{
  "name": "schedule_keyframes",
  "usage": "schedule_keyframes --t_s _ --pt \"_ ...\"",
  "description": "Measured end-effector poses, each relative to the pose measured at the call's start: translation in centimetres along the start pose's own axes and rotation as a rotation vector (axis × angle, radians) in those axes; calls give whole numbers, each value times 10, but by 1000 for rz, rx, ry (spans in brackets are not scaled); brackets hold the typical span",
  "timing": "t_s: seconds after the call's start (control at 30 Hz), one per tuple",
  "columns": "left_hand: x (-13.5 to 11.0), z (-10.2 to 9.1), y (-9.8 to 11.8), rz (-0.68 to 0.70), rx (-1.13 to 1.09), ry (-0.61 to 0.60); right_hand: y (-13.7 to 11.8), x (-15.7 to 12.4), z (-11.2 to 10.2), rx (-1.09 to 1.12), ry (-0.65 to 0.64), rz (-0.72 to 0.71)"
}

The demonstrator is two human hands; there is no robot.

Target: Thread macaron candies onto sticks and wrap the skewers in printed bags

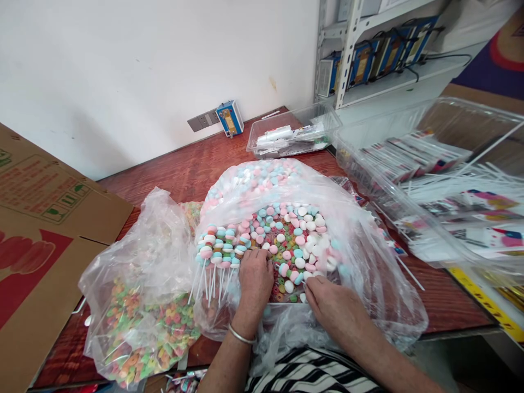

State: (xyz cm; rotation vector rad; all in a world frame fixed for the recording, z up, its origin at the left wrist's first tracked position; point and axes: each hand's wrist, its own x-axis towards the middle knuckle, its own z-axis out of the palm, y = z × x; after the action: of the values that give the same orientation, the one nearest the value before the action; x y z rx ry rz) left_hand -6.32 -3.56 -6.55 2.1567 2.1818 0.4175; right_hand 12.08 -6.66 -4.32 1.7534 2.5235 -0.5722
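A large clear plastic bag [368, 256] lies open, full of pink, white and blue candy discs [313, 224]. Green and red ring candies [282, 245] show in its middle. My left hand [254, 275] rests among the candies with curled fingers; whatever they grip is hidden. Opposite it, my right hand [333, 300] pinches the end of a candy stick [303, 281], with a short row of candies [291, 274] threaded on it toward my left hand. Left of my left hand lie several finished candy skewers [219, 248], their white sticks pointing toward me.
A second bag [143, 322] of ring candies lies on the left beside a cardboard box [53, 229]. Clear plastic bins [382, 202] with sticks and packaging stand right. Behind are a smaller tray [256, 131], a blue device [230, 118] and a metal shelf [347, 54].
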Motion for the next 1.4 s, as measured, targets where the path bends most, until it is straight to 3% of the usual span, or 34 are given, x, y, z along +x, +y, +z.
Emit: schedule_keyframes --t_s 0.17,0.4,0.6,0.8,0.87,0.97,1.13,1.4 --pt "-2 2 -1 11 -75 32 -8 -2 -10 -157 -12 -16" --pt "-1 2 -3 49 -105 8 -20 4 -34 -135 -12 -50" --pt "-2 2 -1 23 -166 21 -27 15 -33 -51 35 -127" --pt "-5 3 -4 9 -305 39 -25 23 -35 -11 2 -135" --pt "-5 3 -6 -20 -417 69 -16 21 -33 -23 -1 -136" --pt "-4 1 -8 -175 -736 113 0 14 -22 65 37 -127" --pt "0 2 -3 -411 -1245 0 16 3 1 336 89 -74" --pt "-1 4 2 -447 -1416 -10 17 6 1 428 121 -57"
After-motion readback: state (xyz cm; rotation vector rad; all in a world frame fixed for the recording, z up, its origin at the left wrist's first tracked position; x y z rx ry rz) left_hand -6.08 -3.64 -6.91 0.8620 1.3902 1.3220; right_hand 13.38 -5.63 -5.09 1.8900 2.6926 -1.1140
